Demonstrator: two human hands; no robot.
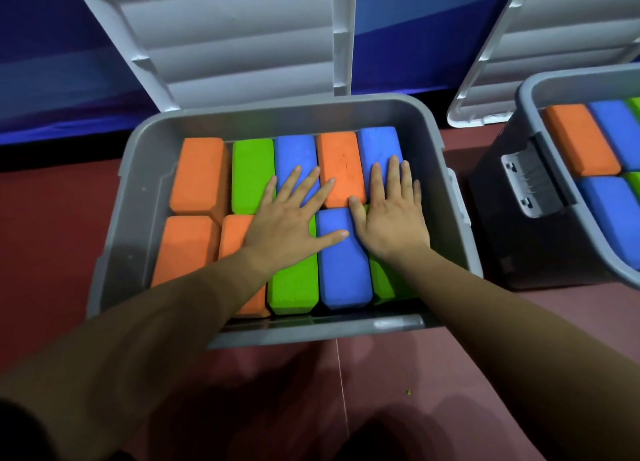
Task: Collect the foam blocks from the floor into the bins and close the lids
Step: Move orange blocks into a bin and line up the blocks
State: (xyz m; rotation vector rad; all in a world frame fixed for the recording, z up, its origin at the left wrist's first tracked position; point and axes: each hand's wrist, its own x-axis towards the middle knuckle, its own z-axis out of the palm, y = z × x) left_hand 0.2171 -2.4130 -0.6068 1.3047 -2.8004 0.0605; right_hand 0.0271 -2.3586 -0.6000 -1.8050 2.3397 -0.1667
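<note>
My left hand [287, 225] lies flat, fingers [289, 183] spread straight across the orange, green and blue foam blocks [199, 173] packed in two rows inside the grey plastic bin [145, 190]. It grips nothing, and its thumb touches the front blue block [343, 270]. My right hand [391, 218] rests flat just beside it, also holding nothing, on the far blue block [379, 141]. The ribbed grey lid [235, 44] stands open behind. A second grey bin [554, 86] of blocks sits on the red floor [52, 235] to the right.
</note>
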